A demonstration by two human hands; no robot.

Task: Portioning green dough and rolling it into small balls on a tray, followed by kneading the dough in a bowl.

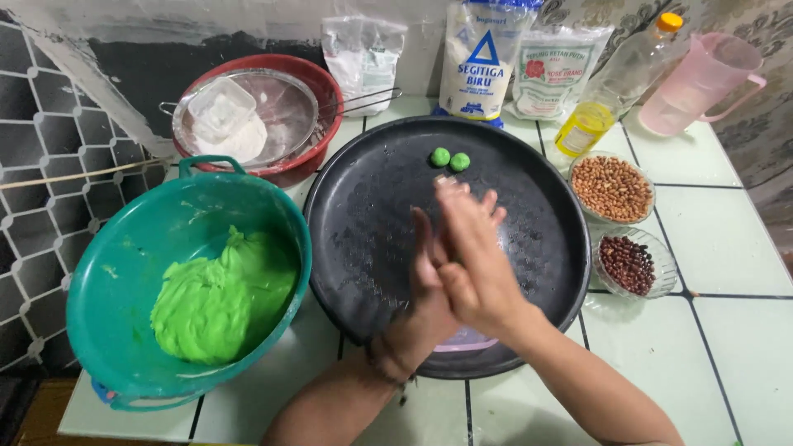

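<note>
Your grip is two flat palms pressed together: your right hand (472, 264) lies over your left hand (429, 289), fingers stretched out and pointing away from you, with nothing wrapped by the fingers. Whether anything sits between the palms cannot be told, because the upper hand hides the gap.

Both hands hover above the near half of a large round black tray (372, 198) that rests on a pale green tiled tabletop (727, 272). At the far side of the tray, well apart from your hands, two small green dough balls (450, 158) sit just beside each other.

To your left, touching the tray's edge, stands a teal plastic basin (124, 272). A big lump of bright green dough (219, 301) lies inside it, heaped toward the side nearest the tray.

Behind the basin is a red bowl (318, 78) with a wire sieve (285, 107) laid across it; the sieve holds white flour and a small clear plastic tub (219, 107).

Along the back wall stand three bags of white flour or powder (483, 58), a plastic bottle of yellow oil (611, 83) with an orange cap, and a pink plastic jug (698, 83).

To the right of the tray are two small glass bowls: the farther glass bowl of pale peanuts (611, 188) and, nearer you, the glass bowl of dark red beans (629, 264).
</note>
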